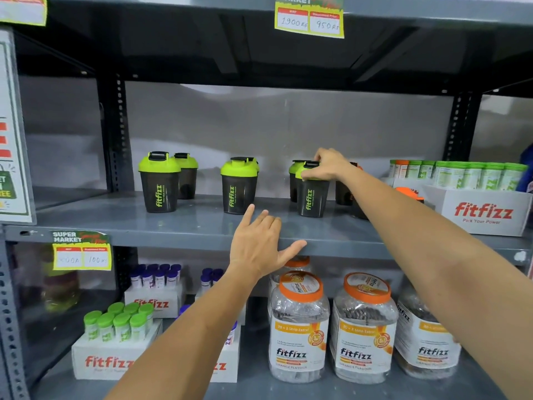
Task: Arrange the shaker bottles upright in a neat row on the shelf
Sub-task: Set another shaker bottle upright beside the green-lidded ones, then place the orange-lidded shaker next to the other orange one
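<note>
- Grey painted metal formed the shelf [202, 226] that carried the shaker bottles, all of them upright.
- Near its left end stood a dark translucent plastic shaker with a lime-green lid [159, 183], with a second like it [187, 176] just behind.
- Toward the middle stood another green-lidded shaker [238, 186], and a further one seemed to be hidden close behind it.
- The right hand [326, 166] had its grip closed over the lid of a fourth green-lidded shaker [312, 192], which stood on the shelf right of the middle, with another [294, 180] just behind.
- The left hand [261, 243] lay open, fingers spread on the shelf's front edge, gripping nothing.
- Behind the right forearm, dark shakers with orange lids [344, 192] were mostly hidden; their number could not be told.
- At the right end sat a white cardboard display box of green-capped tubes [484, 212].
- The step in hand seemed to be setting the held shaker into line with the front ones.
- The next move probably called for sliding it level with its neighbours, logo forward, then releasing without tipping the bottle behind.
</note>
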A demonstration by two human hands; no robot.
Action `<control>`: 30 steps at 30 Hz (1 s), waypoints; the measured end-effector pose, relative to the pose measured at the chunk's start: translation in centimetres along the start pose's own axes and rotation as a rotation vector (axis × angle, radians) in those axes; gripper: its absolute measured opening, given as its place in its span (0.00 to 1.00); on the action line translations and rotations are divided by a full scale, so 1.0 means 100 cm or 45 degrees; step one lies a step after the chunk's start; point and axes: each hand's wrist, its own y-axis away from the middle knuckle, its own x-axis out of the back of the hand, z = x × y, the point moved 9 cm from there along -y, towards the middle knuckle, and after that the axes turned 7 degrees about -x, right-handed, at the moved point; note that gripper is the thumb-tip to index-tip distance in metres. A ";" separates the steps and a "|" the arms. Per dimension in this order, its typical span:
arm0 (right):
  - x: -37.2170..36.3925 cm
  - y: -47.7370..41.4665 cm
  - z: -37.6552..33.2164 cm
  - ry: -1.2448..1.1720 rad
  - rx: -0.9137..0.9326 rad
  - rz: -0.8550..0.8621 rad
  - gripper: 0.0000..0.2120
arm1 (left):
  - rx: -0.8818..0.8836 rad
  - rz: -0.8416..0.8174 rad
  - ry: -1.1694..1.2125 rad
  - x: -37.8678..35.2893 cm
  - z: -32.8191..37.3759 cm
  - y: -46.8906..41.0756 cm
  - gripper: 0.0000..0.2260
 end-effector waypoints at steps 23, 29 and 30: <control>0.029 0.037 0.149 0.984 -0.380 -0.141 0.43 | -0.135 -0.120 0.114 -0.008 0.107 -0.068 0.44; 0.047 0.025 0.115 1.307 0.005 0.150 0.32 | -0.101 -0.150 0.081 -0.014 0.106 -0.067 0.46; 0.049 0.025 0.105 1.414 0.088 0.226 0.29 | -0.103 -0.156 0.087 -0.013 0.107 -0.067 0.46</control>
